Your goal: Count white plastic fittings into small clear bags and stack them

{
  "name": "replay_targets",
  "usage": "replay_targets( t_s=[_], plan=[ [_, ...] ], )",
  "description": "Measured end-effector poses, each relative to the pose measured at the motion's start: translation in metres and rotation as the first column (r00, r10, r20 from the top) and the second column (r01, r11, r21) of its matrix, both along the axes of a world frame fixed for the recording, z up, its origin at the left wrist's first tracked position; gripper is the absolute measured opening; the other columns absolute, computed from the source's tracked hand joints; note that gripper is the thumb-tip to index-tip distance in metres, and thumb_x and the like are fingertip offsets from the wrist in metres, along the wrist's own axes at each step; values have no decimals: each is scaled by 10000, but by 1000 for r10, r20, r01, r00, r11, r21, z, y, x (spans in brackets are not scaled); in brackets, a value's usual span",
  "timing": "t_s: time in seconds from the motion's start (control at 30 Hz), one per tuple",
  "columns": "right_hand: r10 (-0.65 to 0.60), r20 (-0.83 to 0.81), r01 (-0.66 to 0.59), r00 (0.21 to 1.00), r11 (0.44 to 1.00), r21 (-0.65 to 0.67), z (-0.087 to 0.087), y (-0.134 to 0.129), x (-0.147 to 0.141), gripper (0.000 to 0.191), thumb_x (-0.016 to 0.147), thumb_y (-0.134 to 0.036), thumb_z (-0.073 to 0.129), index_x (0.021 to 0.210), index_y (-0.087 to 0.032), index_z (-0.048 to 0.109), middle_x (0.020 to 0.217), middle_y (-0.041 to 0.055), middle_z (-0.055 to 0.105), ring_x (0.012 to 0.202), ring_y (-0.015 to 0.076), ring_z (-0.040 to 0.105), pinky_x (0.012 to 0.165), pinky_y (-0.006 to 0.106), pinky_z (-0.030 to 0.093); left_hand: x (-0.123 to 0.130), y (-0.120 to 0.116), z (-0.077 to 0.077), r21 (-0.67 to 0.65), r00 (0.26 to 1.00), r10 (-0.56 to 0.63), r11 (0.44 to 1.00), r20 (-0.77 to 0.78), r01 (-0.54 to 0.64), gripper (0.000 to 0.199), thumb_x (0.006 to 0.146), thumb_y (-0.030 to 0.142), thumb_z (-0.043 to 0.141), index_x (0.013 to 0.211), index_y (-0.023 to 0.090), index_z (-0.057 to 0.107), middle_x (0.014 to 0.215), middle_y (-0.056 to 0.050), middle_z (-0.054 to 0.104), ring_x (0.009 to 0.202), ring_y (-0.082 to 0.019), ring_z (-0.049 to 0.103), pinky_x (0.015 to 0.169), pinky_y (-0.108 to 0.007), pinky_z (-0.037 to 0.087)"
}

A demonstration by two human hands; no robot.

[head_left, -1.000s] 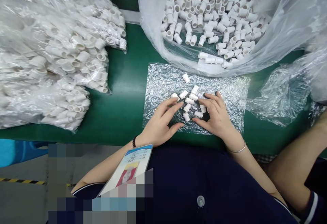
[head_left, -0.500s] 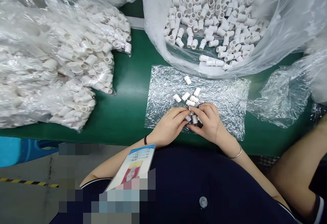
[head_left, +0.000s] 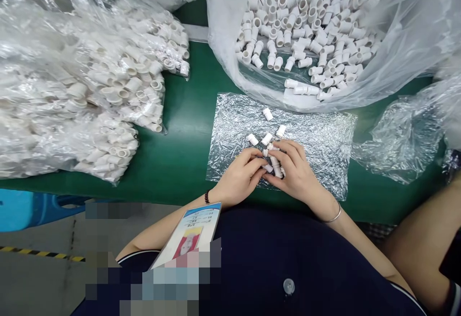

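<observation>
Over the crinkled clear plastic bag (head_left: pixel 320 148), my left hand (head_left: pixel 245 172) and my right hand (head_left: pixel 293 169) meet with curled fingers. Between them are several white plastic pipe fittings, one of them (head_left: pixel 276 166) lying lengthwise by my right thumb. My left fingertips close on a fitting (head_left: pixel 267 167) that is partly covered. The right fingers reach over another fitting (head_left: pixel 271 146) at the front of the cluster. Just beyond my hands, loose fittings lie on the bag, among them one short white piece (head_left: pixel 267 139) and one farther off (head_left: pixel 267 114).
A large open plastic bag (head_left: pixel 225 52) full of white fittings sits at the back. Filled bags (head_left: pixel 118 90) are piled on the left of the green table (head_left: pixel 187 138). Crumpled film (head_left: pixel 403 138) lies at right, near another person's arm (head_left: pixel 421 239). A blue stool (head_left: pixel 32 208) stands at lower left.
My right fingers have moved slightly forward over the two nearest loose fittings. More of the fitting between my hands shows now. The whole view has shifted a little.
</observation>
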State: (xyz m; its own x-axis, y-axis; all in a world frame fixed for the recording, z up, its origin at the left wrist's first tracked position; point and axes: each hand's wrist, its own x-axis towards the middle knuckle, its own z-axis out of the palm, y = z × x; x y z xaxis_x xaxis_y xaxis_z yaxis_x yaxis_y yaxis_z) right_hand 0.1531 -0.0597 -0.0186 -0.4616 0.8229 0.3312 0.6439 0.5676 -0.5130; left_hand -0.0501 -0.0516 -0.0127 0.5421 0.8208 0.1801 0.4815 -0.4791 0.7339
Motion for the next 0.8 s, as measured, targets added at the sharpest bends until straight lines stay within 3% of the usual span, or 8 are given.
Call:
replay_targets(
  t_s=[0.13, 0.23, 0.3, 0.4, 0.53, 0.63, 0.73, 0.8],
  plan=[
    [2, -1, -2, 1000, 1000, -9, -2, -3, 0, 485, 900, -293, 668, 1335, -208, 472, 1222, 160, 604, 1194, 340, 534, 984, 574, 505, -2, 1, 0, 75, 996, 94, 993, -10, -93, 100, 922, 200, 630, 1020, 187, 614, 1028, -78, 589, 982, -211, 593, 848, -396, 561],
    [-3, -8, 2, 1000, 999, -32, -4, -5, -1, 482, 895, -306, 673, 1331, -231, 483, 1232, 148, 603, 1205, 345, 542, 983, 587, 501, -2, 5, -3, 144, 982, 182, 974, -51, -173, 293, 943, 310, 616, 1213, 201, 581, 1237, -141, 566, 1208, -290, 537, 1010, -510, 488],
    [-7, -13, 7, 1000, 1000, -28, -5, -6, -2, 470, 894, -298, 670, 1321, -228, 490, 1240, 153, 589, 1240, 350, 526, 997, 594, 494, 1, 8, -6, 140, 987, 120, 985, -107, -104, 495, 981, 392, 540, 1427, 200, 439, 1484, -186, 432, 1450, -361, 331, 1143, -598, 355],
    [-22, -21, 22, 1000, 1000, -17, -5, -6, -2, 438, 902, -298, 648, 1306, -223, 494, 1277, 170, 541, 1318, 368, 469, 1024, 622, 474, 6, 10, -10, 94, 985, -46, 994, -164, 62, 636, 1022, 454, 409, 1557, 152, 244, 1585, -201, 348, 1547, -385, 115, 1215, -650, 196],
    [-9, -17, 9, 1000, 1000, -20, -1, -5, 2, 447, 901, -391, 668, 1276, -209, 504, 1301, 184, 500, 1359, 379, 426, 1056, 639, 448, 7, 7, -12, 69, 989, -103, 991, -110, 111, 656, 1027, 494, 359, 1556, 122, 251, 1516, -210, 451, 1545, -358, 171, 1237, -618, 186],
    [-13, -7, 12, 1000, 1000, -11, 7, 2, 9, 477, 916, -452, 650, 1289, -189, 509, 1364, 207, 467, 1393, 381, 386, 1102, 634, 408, 4, 5, -12, 87, 995, -68, 993, -74, 75, 638, 1032, 495, 336, 1566, 162, 227, 1546, -214, 402, 1547, -345, 178, 1223, -623, 216],
    [-20, -29, 18, 999, 998, -60, 14, 19, 15, 463, 998, -484, 480, 1368, -205, 475, 1475, 203, 414, 1435, 361, 347, 1131, 642, 367, 5, 1, -11, 153, 995, -7, 988, -95, 21, 724, 1004, 536, 406, 1576, 155, 177, 1576, -253, 334, 1541, -375, 181, 1204, -660, 201],
    [22, -45, -27, 999, 993, -114, 14, 37, 16, 481, 1032, -506, 366, 1407, -220, 461, 1511, 180, 417, 1442, 328, 355, 1149, 624, 355, 8, -3, -10, 254, 996, 15, 967, -83, 7, 756, 955, 582, 497, 1535, 147, 283, 1526, -254, 408, 1506, -397, 266, 1196, -666, 201]
  ],
)
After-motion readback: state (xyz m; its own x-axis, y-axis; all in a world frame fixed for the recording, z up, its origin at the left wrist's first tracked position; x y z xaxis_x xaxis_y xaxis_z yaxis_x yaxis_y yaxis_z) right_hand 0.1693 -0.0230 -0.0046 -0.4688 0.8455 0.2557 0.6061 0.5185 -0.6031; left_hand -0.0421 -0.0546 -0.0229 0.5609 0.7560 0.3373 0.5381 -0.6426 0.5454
